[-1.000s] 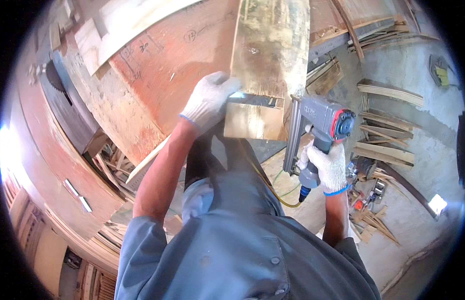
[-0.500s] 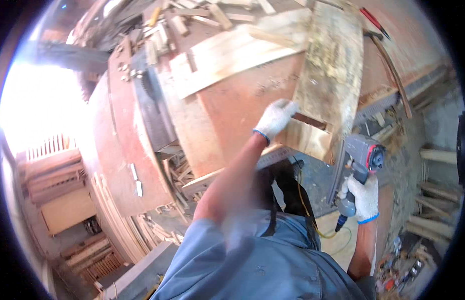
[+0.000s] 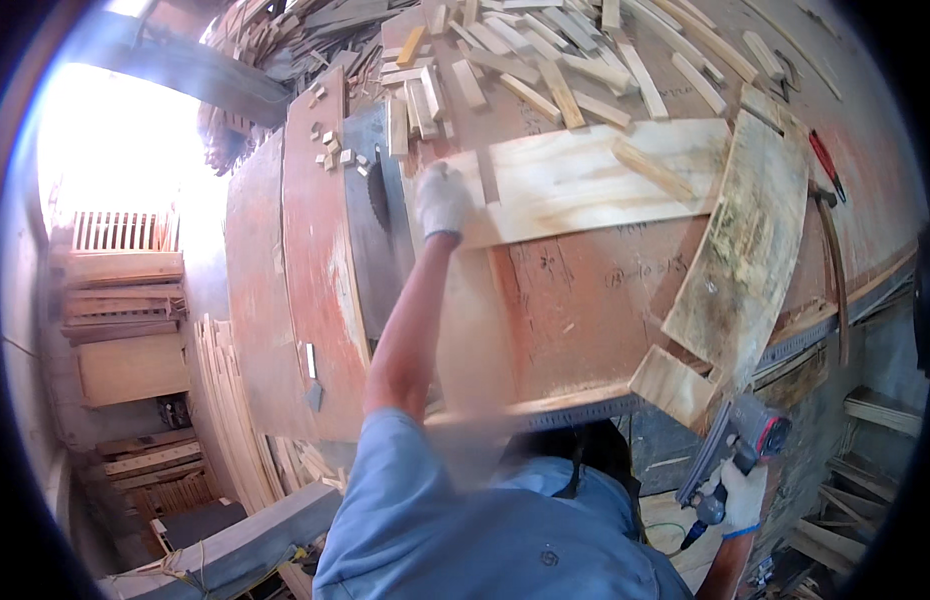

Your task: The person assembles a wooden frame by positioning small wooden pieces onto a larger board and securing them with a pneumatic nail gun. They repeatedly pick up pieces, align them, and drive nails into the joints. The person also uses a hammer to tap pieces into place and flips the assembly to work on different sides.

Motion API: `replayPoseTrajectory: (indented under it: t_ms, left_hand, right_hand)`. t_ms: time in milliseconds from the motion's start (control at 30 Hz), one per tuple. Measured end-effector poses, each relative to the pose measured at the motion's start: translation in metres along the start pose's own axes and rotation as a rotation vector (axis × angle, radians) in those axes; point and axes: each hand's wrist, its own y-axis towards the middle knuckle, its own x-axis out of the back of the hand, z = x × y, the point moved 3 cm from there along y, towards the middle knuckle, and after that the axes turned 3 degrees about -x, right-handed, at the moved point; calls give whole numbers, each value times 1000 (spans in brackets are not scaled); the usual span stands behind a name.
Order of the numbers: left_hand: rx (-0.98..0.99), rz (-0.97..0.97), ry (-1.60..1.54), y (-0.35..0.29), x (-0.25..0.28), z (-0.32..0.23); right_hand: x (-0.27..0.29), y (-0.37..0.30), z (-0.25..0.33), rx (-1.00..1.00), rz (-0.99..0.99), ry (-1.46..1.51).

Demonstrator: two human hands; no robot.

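Note:
My right hand (image 3: pixel 743 495), in a white work glove, grips the handle of a grey nail gun (image 3: pixel 758 432) at the lower right, beside the bench edge. My left hand (image 3: pixel 444 203), also gloved, reaches forward to the left end of a pale wide board (image 3: pixel 595 175) with a slot cut near that end. Its fingers look curled but are blurred, so I cannot tell whether they grip the board. A stained, curved old board (image 3: pixel 747 240) lies across the bench at right. A short pale wood piece (image 3: pixel 675 385) sits at its near end.
Several loose wood strips (image 3: pixel 560 92) are scattered over the far bench. A circular saw blade (image 3: pixel 377 197) stands up from a grey metal strip at left, near small wood blocks (image 3: pixel 332 150). Red-handled pliers (image 3: pixel 826 160) and a hammer (image 3: pixel 833 260) lie at right.
My left hand has left the stained board's near end and moved left to the pale board's end. My right hand still holds the nail gun. The view has shifted.

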Motion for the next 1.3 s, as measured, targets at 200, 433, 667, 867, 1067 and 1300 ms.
replayPoseTrajectory:
  t_ms: [200, 433, 667, 867, 1067, 1300]
  left_hand:
    - [73, -146, 405, 109, 24, 28]
    - [238, -21, 196, 157, -5, 72]
    - [218, 233, -581, 95, 20, 59]
    - [-241, 153, -204, -34, 4, 2]
    - [-405, 111, 211, -5, 13, -37]
    - [-513, 446, 309, -10, -37, -93]
  right_hand:
    - [-12, -5, -9, -76, -90, 70]
    - [17, 5, -56, -23, -208, -39]
    - [-36, -13, -7, 129, -289, -109]
    - [-37, -16, -1, 65, -244, -54]
    - [-9, -13, -34, 1, -129, -40]
    - [-51, -18, 27, -9, -190, -103]
